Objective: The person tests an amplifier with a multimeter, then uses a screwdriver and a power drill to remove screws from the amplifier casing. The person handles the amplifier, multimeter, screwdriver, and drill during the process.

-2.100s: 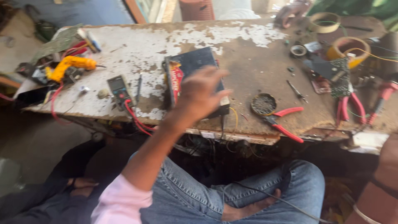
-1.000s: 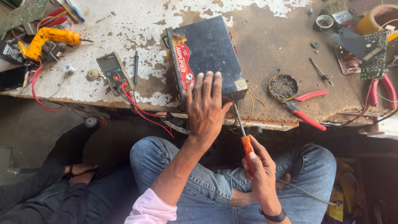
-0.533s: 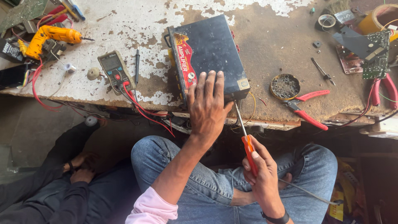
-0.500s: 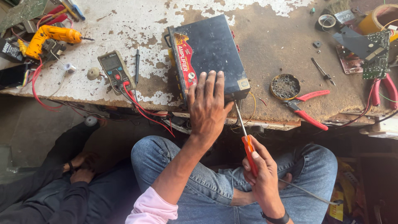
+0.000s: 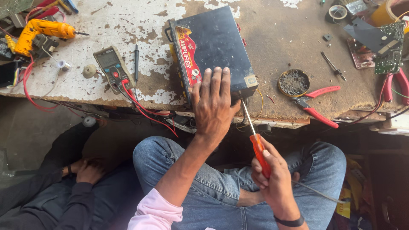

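Little changed since half a second ago: same press, same grip, screwdriver tip still at the box's near corner. Far left on the worn workbench (image 5: 298, 30), an orange drill (image 5: 40, 32); just right of it, a multimeter (image 5: 113, 68) with red leads trailing over the edge. Below, near the floor, a seated person's clasped hands (image 5: 83, 170) in dark sleeves. At centre, a dark metal amplifier box (image 5: 213, 42) with a red and yellow front label, lying flat near the bench's front edge. Left hand (image 5: 215, 104) spread flat, palm down, pressing on the box's near end, fingers open and clasping nothing. Right hand (image 5: 272, 179) closed around the orange handle of a screwdriver (image 5: 253, 136), shaft angled up to the box's near right corner. Further right, a round tin (image 5: 294, 82) of grey bits, touching red-handled pliers (image 5: 317, 104); green circuit boards (image 5: 390, 47) at the far right.
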